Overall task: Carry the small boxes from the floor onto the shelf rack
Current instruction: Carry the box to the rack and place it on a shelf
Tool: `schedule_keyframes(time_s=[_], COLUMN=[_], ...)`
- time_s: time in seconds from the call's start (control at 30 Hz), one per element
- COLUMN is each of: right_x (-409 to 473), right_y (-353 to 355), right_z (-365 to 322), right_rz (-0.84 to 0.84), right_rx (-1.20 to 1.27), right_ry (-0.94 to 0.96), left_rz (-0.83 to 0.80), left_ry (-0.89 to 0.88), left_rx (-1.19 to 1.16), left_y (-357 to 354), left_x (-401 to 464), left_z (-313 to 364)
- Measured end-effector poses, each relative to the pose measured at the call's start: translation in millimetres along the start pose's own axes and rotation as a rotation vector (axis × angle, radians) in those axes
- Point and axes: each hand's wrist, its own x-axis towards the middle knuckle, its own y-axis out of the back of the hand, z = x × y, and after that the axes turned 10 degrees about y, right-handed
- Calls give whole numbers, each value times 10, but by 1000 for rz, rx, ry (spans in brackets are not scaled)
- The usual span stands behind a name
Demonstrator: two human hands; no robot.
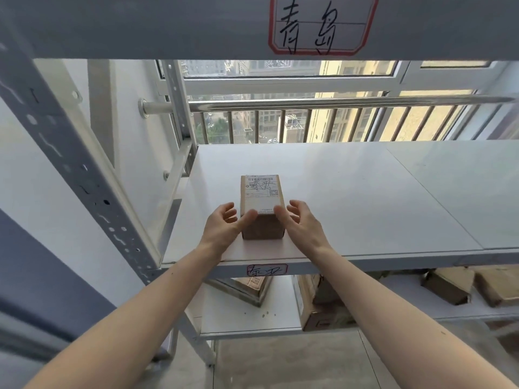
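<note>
A small brown cardboard box with a white shipping label on top stands on the white middle shelf of the metal rack, near its front left corner. My left hand is at the box's near left corner and my right hand at its near right corner. Both thumbs rest on the near top edge. The fingers of both hands are spread and curled away from the box's sides, not wrapped around it.
A red-framed handwritten label is stuck on the shelf's front edge, and a larger one on the beam above. Several cardboard boxes lie on the lower shelf. The grey perforated upright stands left; a barred window is behind.
</note>
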Motion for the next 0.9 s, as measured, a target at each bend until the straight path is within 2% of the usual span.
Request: schedule_keyframes(time_s=[0.17,0.3,0.9], right_x=[-64,-65,351], right_y=[35,31,-70], right_z=[106,122,54], right_rz=[-44,-37,-13], right_rx=[-97,-82,-15], right_ry=[117,141,134], left_rz=[47,21,29], left_ry=[-160,-233,-254], left_rx=[142,179,152], left_y=[70,67,33], left_x=[26,63,366], left_z=[-112,-149,37])
